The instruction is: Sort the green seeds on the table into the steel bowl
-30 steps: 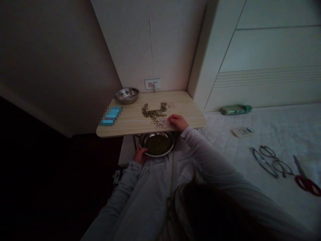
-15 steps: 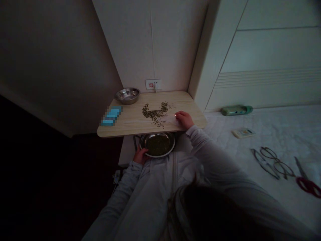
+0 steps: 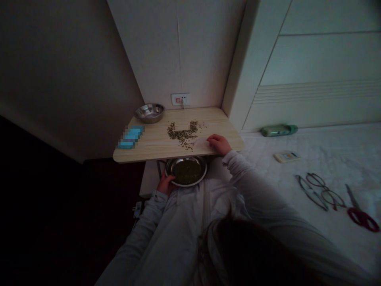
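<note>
A small wooden table (image 3: 154, 149) carries a scatter of small dark green beans (image 3: 181, 133). My left hand (image 3: 164, 184) grips the rim of a steel bowl (image 3: 186, 171) held just below the table's front edge; the bowl has beans in it. My right hand (image 3: 218, 143) rests on the table to the right of the bean pile, fingers curled over a thin pale card or sheet that lies flat. An empty steel bowl (image 3: 149, 113) sits at the table's back left.
A blue blurred item (image 3: 131, 136) lies on the table's left. A wall socket (image 3: 180, 99) is behind the table. On the white bed to the right lie a green case (image 3: 279, 130), a remote (image 3: 287, 156), two pairs of glasses (image 3: 320, 191) and red scissors (image 3: 361, 216).
My right hand has slid to the right along the table's front, away from the bean pile. My left hand and the bowl have stayed put.
</note>
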Motion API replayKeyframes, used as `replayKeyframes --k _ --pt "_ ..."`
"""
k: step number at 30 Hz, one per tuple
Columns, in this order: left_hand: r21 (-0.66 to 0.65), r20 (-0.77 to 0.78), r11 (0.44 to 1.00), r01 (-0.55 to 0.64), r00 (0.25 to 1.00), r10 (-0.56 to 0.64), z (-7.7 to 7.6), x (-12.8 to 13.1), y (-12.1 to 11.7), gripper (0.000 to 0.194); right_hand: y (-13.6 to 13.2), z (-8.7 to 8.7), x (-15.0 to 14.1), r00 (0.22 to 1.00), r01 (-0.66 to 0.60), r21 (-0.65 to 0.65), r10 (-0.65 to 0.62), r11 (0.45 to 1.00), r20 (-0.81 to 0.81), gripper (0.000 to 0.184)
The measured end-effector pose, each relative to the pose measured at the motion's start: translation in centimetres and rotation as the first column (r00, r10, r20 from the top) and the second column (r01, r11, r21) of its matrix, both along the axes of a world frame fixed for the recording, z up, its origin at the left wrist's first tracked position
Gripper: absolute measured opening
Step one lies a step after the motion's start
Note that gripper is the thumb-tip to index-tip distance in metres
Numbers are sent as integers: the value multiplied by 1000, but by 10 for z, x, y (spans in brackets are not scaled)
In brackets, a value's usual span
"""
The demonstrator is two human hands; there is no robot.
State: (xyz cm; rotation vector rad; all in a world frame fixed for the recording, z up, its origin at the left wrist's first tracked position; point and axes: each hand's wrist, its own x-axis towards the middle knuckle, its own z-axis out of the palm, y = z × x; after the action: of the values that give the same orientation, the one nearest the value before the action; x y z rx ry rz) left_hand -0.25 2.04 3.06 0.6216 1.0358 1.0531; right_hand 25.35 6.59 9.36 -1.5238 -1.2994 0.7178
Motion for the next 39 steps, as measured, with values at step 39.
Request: replayKeyframes --k 39 --pt "10 10 1000 25 1000 -25 -2 -1 1 59 -4 2 -5 991 -130 -71 130 989 -6 17"
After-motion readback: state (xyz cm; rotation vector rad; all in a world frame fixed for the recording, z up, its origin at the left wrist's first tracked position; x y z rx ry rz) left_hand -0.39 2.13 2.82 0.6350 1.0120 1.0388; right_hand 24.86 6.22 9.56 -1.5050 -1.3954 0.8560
